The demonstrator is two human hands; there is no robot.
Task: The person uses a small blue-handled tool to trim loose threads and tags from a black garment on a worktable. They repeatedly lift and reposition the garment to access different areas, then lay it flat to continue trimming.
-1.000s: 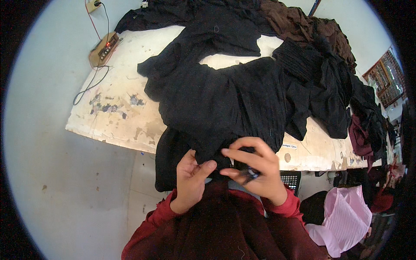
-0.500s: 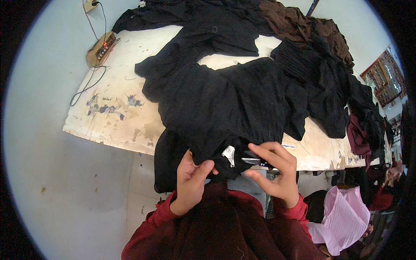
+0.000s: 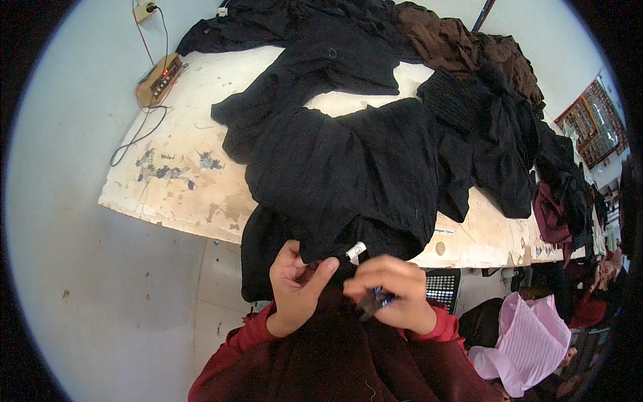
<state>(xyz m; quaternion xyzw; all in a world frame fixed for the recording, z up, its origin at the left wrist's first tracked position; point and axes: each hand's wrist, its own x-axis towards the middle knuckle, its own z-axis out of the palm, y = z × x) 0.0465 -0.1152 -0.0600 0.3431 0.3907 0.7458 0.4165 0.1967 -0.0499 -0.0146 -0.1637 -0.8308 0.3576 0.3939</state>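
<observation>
Left hand pinching black garment left of the white tag, right hand curled round a dark tool (blurred): a slipping grip could nick the garment.

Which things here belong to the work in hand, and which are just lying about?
In use:
- black garment, pinched in the left hand
- white label on it
- small dark tool, blurred, in the right hand

Lying about:
- brown cloth
- maroon cloth
- pink striped cloth
- box with red light
</observation>
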